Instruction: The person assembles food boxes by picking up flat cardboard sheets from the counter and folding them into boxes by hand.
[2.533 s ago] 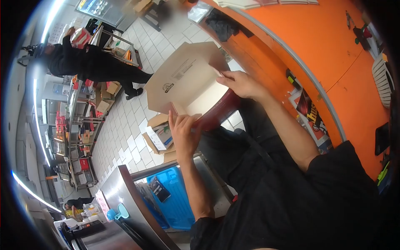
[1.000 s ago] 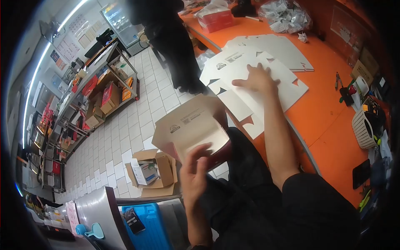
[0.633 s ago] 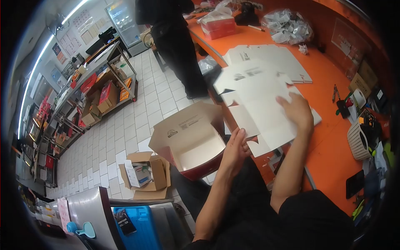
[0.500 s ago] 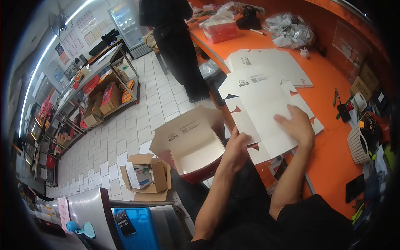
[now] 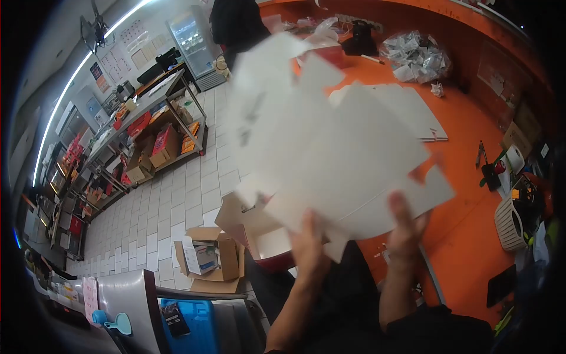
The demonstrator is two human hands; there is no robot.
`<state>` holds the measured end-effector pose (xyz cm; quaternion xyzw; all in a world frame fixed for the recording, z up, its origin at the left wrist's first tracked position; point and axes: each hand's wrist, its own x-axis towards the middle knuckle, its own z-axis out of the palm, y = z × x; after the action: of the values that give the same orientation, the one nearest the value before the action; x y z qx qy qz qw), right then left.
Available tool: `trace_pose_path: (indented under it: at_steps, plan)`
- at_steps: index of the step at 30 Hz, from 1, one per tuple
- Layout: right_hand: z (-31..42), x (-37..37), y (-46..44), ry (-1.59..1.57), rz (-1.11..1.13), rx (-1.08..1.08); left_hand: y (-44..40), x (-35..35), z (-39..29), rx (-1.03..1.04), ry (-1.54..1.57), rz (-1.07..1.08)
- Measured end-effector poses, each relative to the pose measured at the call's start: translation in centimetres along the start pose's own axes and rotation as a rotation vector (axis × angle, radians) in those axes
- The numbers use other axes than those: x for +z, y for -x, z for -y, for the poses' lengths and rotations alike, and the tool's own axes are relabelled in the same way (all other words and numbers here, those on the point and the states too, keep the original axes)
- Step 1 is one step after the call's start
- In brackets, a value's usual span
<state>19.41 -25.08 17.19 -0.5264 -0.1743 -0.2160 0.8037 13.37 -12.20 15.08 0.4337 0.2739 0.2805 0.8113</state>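
Observation:
A flat white cardboard box blank (image 5: 336, 153) is up in the air in front of me, blurred by motion, with dark print on its left flap. My left hand (image 5: 309, 251) grips its near lower edge, thumb on the white face. On its lower right edge my right hand (image 5: 405, 230) is closed too, with the thumb on top and fingers behind. A folded open box (image 5: 268, 239), pale inside and dark red outside, sits by my leg, partly covered by the blank. More flat blanks (image 5: 407, 109) lie on the orange table (image 5: 466, 218) behind it.
On the tiled floor stands an open carton (image 5: 227, 251). A bag of packets (image 5: 415, 56) and a red container (image 5: 330, 54) are at the table's back. A white basket (image 5: 510, 221) and a phone (image 5: 501, 286) lie right. A person in dark clothing (image 5: 239, 23) stands ahead.
The top blank has come up off the table, tilted and moved left, with both hands now gripping it. My right hand has moved from its face to its edge. The folded box is more hidden.

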Motion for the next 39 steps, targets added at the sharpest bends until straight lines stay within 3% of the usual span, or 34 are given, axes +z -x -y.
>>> trace_pose_path:
  at_steps: [1, 3, 5, 6, 7, 8, 11, 12, 15, 16, 18, 20, 23, 24, 28, 30, 31, 34, 36, 39]
  plan:
    - [-0.8, -0.5, 0.8, 0.344, 0.243, -0.369, -0.3, -1.7, 0.4, 0.041, 0.000, -0.077]
    - [0.1, 1.5, 1.5, 0.233, 0.512, -0.466, 0.8, -4.3, -0.6, 0.239, 0.009, -0.216]
    - [1.4, 5.4, 3.5, -0.349, 0.513, -0.056, 2.1, -8.0, -2.5, 0.207, 0.100, -0.301]
    - [1.2, 5.9, 4.5, -0.481, 0.498, 0.077, 2.6, -11.3, -2.6, 0.285, 0.068, -0.295]
    - [0.9, 6.5, 4.3, -0.604, 0.634, 0.067, 2.8, -13.7, -2.8, 0.364, 0.036, -0.287]
    - [0.7, 7.2, 4.1, -0.728, 0.769, 0.059, 3.3, -14.0, -3.9, 0.482, 0.168, -0.131]
    - [-0.7, 9.2, 7.4, -0.793, 0.933, 0.003, 5.8, -22.4, -4.6, 0.483, 0.122, -0.133]
    - [-0.5, 9.7, 8.7, -0.802, 0.946, 0.026, 6.8, -20.8, -5.9, 0.545, 0.142, -0.171]
    - [-1.2, 11.0, 11.5, -0.622, 1.107, -0.234, 11.6, -15.4, -9.1, 0.737, 0.218, -0.317]
    - [-1.4, 11.2, 12.7, -0.643, 1.124, -0.223, 13.0, -14.1, -9.8, 0.807, 0.248, -0.377]
    - [-1.7, 11.9, 14.7, -0.642, 1.366, -0.307, 14.0, -16.4, -9.7, 0.913, 0.275, -0.481]
    - [-1.5, 12.1, 15.7, -0.726, 1.493, -0.313, 15.5, -24.4, -8.3, 0.765, -0.578, -0.344]
    - [-0.7, 11.2, 17.9, -1.074, 1.229, 0.369, 13.7, -20.4, -8.3, 0.803, -0.180, -0.508]
    - [-0.3, 10.9, 18.6, -1.097, 1.252, 0.383, 13.2, -20.3, -7.9, 0.780, 0.055, -0.457]
    - [0.4, 10.2, 18.9, -1.044, 1.180, 0.161, 12.5, -18.4, -7.1, 0.673, 0.147, -0.446]
    - [-0.7, 9.8, 17.9, -0.699, 1.337, -0.296, 12.7, -16.7, -7.7, 0.650, 0.292, -0.460]
    - [-0.8, 9.8, 17.3, -0.705, 1.343, -0.295, 12.8, -17.2, -6.9, 0.654, 0.294, -0.466]
    - [0.4, 9.8, 16.1, -0.444, 1.204, -0.329, 13.4, -18.7, -4.6, 0.597, -0.121, -0.482]
    - [1.6, 10.0, 16.1, -0.137, 1.013, -0.132, 13.7, -17.2, -4.5, 0.565, -0.225, -0.310]
    - [0.6, 10.4, 14.8, -0.254, 1.132, -0.154, 13.2, -18.1, -3.9, 0.581, -0.288, -0.344]
